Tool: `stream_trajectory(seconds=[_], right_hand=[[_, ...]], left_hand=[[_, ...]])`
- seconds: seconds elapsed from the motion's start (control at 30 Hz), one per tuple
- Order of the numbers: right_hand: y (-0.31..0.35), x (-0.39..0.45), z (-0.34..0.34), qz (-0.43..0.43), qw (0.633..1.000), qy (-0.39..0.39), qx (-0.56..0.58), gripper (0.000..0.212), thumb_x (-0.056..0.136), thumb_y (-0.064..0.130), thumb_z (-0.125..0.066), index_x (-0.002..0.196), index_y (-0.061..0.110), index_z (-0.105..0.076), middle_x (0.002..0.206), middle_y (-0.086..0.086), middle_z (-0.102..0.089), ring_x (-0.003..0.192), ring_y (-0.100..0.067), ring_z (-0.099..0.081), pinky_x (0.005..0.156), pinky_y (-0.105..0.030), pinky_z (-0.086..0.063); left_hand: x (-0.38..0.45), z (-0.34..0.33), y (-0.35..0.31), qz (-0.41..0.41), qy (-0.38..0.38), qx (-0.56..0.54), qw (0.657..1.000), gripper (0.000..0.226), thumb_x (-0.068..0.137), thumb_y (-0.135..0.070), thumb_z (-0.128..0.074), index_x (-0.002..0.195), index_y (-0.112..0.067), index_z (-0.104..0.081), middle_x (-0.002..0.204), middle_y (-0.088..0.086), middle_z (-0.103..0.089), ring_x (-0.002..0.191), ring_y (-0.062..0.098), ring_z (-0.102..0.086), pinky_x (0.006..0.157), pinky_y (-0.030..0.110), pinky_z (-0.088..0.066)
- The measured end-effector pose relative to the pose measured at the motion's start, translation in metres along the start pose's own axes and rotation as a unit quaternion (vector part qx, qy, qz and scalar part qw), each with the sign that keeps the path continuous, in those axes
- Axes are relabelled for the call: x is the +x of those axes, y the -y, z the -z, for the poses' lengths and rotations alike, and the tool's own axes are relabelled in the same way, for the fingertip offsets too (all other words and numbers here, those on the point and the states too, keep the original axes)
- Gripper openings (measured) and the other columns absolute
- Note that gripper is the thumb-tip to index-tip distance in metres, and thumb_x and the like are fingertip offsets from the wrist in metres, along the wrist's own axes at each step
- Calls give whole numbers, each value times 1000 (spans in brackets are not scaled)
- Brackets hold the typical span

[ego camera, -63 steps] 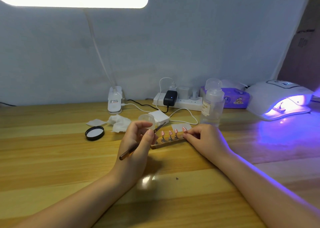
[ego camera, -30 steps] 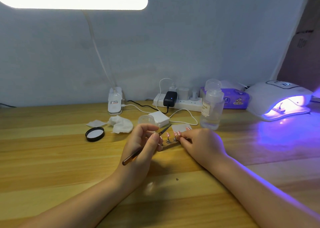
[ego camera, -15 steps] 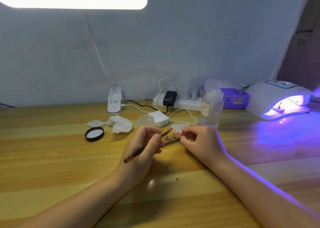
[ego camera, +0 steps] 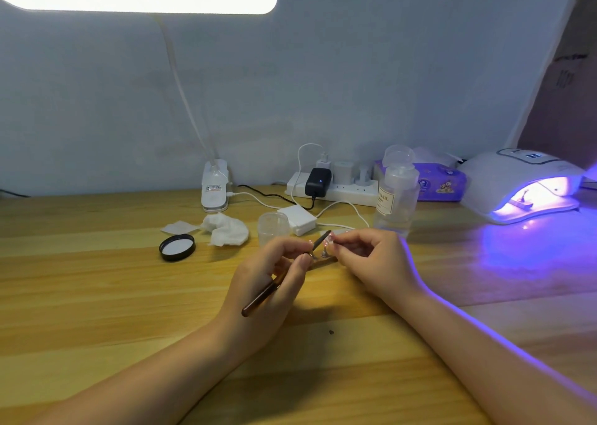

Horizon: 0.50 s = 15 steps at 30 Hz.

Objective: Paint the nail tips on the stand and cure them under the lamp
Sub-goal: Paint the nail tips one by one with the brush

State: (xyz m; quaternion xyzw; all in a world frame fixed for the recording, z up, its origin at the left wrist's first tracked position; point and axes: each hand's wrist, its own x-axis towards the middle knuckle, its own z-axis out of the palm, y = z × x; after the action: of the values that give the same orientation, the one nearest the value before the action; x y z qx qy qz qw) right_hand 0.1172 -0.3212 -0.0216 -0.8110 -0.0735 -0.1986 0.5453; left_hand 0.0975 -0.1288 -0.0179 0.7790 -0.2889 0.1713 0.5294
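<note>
Head view: near the middle of the desk (ego camera: 97, 295), the left hand (ego camera: 268, 282) has its fingers curled round a thin brown brush (ego camera: 281, 277), whose dark tip points up and right towards the nail tips (ego camera: 329, 238). The right hand (ego camera: 371, 263) pinches one of these small pink tips with thumb and forefinger. The stand (ego camera: 318, 259) is a narrow wooden strip, mostly hidden between the two hands; whether it rests on the desk or is lifted at one end I cannot tell.

The tips look very light, thin and glossy, likely slippery and easy to knock off their little pegs. I would hold the stand by its bare wooden ends and keep fingers off any painted surface, since wet polish would probably smear. The brush is stiff and light; a pencil grip near the tip suits fine strokes.

The curing lamp (ego camera: 520, 182) glows violet at the far right edge. A clear pump bottle (ego camera: 395, 195) behind the hands carries a label reading "NAIL". Other writing is too small to read.
</note>
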Motion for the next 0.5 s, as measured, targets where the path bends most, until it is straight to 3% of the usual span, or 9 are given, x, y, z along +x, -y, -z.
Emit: stream_trajectory(seconds=[0.2,0.37,0.5], right_hand=[[1,-1,0,6,1000,-6,-16,17,79,13,-76,88,27,-75,76,11,-74,74,0,-68,69,-9,-50],[2,-2,-1,8,1000,-11,-13,23,79,12,-75,82,35,-72,72,16,-72,71,3,-66,65,-6,-47],[0,-1,-1,8,1000,-5,-10,13,80,13,-76,89,23,-76,77,7,-74,75,-6,-69,71,-14,-53]], left_hand=[[0,0,1,-16,3,10,1000,27,89,-42,-51,104,-27,-67,88,-4,-71,82,15,-67,71,39,-52],[-1,2,4,-28,1,-3,1000,25,90,-37,-50,94,-21,-70,86,-10,-71,84,11,-66,73,26,-50],[0,1,3,-12,-20,-14,1000,24,90,-40,-50,102,-27,-67,91,-13,-72,89,10,-67,75,27,-51]])
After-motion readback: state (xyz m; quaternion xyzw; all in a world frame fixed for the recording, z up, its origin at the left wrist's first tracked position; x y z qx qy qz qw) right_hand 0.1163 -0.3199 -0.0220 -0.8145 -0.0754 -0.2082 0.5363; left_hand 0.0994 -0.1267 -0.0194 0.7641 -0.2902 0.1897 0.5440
